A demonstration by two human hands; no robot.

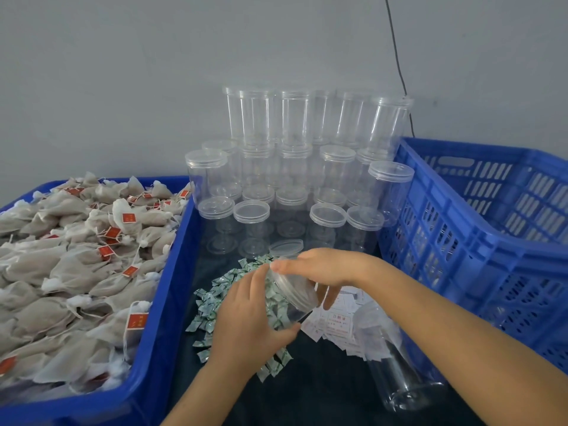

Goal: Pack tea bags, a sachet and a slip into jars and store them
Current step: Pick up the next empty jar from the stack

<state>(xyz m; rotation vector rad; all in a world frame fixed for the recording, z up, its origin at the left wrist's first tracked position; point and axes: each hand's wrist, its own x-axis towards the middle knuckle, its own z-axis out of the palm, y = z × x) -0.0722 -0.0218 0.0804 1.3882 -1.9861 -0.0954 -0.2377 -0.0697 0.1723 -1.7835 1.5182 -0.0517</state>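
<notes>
"What was on the counter [322,379] when you looked in?"

"Biggest first: an empty blue crate [479,241] on the right, tipped against the wall, and a blue bin [159,318] on the left heaped with tea bags [76,272], red tags showing. Between them stood a stack of clear jars [295,167], lids on, in tiers against the wall. Nearer lay another empty jar [396,364] on its side, then a spread of white slips [335,321] and a scatter of green sachets [215,302]."

"And the person?"

"Both forearms reached in from below. The left hand [249,321] was wrapped round the body of a tilted jar [292,296], thumb underneath, held just above the sachets. The right hand [319,269] arched over its lid [284,282], fingers curled around the rim, gripping it. I judged she was unscrewing it; nothing seemed to be inside yet, though the clear plastic made that hard to tell."

"Any advice for that step?"

"Hold the body firm without squeezing, since thin plastic would likely flex and bind the thread. Turn the lid squarely, and park it near the loose lid [285,247] behind, clear of the sachets."
</notes>
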